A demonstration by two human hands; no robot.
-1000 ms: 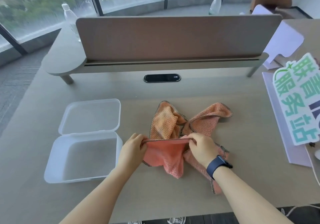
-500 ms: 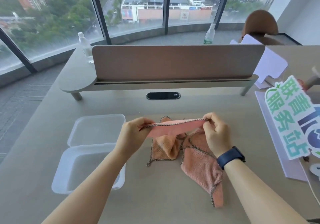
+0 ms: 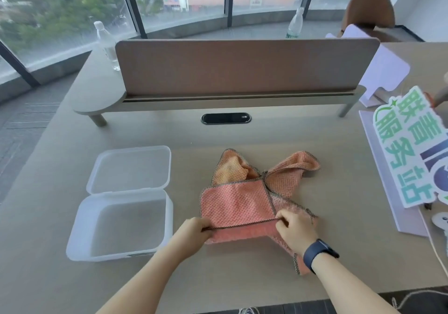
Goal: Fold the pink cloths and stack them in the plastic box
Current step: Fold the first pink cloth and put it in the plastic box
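Note:
A pink waffle-weave cloth (image 3: 236,205) with dark edging lies spread flat on top of a heap of other pink cloths (image 3: 288,175) in the middle of the desk. My left hand (image 3: 191,232) pinches its near left corner. My right hand (image 3: 294,231), with a dark watch on the wrist, pinches the near edge further right. A clear plastic box (image 3: 72,238) stands open to the left of the cloths, its base nearest me and its hinged lid (image 3: 132,168) lying flat behind it. Nothing lies inside the box.
A brown divider panel (image 3: 244,67) on a low shelf crosses the desk behind the cloths, with a black cable port (image 3: 226,118) in front of it. Two water bottles (image 3: 108,44) stand beyond it. A green-lettered sign (image 3: 409,149) and pale boards sit at the right.
The cloth that both hands held stretched up in the air has come down and now lies flat over the heap, and my hands have drawn back toward me along its near edge.

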